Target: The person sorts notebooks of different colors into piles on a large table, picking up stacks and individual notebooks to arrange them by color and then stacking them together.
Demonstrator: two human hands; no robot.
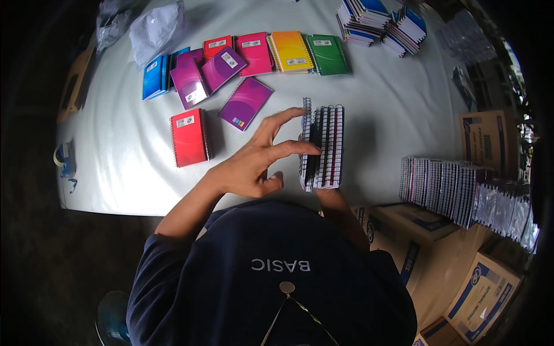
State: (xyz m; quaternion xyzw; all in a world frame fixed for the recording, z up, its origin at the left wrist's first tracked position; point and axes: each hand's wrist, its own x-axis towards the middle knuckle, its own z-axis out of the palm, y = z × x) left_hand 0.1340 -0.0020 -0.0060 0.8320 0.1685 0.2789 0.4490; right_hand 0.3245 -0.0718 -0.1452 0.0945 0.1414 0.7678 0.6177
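A small stack of spiral notebooks [330, 144] is on edge in front of me, wire spines facing up. My right hand [328, 194] grips it from below; its fingers are mostly hidden behind the notebooks. My left hand [249, 164] reaches in from the left, index and middle fingers stretched out and apart, their tips at the spines, thumb bent below. Left of this hand lies a red notebook stack [189, 138]. Just beyond the hand, a single purple notebook [246, 104] rests tilted on the table.
Blue [154, 78], purple [189, 82], pink [254, 55], yellow [289, 52] and green notebooks [328, 56] form a row on the white-covered table [127, 155]. More notebooks [369, 23] are piled far right. Stacked spiral notebooks [441, 187] and cartons [482, 297] stand right; a tape dispenser [66, 160] is left.
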